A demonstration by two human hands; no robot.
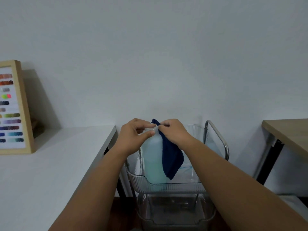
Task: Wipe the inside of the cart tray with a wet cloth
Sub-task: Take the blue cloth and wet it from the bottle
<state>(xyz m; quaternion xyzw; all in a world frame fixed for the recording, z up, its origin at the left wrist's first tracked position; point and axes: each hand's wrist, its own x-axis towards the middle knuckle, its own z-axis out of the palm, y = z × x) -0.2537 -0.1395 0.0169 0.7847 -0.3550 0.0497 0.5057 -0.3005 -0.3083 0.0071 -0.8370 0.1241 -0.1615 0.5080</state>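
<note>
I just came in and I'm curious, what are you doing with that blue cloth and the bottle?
A person stands over a clear cart tray. The right hand pinches a dark blue cloth against the top of a pale bottle that stands in the tray. The left hand is at the bottle's top, fingers curled around it. The cloth hangs beside the bottle and is not yet wiping the tray.

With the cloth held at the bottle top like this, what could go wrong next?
1. The tall bottle stands in the clear cart tray near its left wall; the left hand holds only its top, so it might tip.
2. The right hand pinches just the blue cloth's upper corner; it may slip and fall into the tray before it is wet.
</note>
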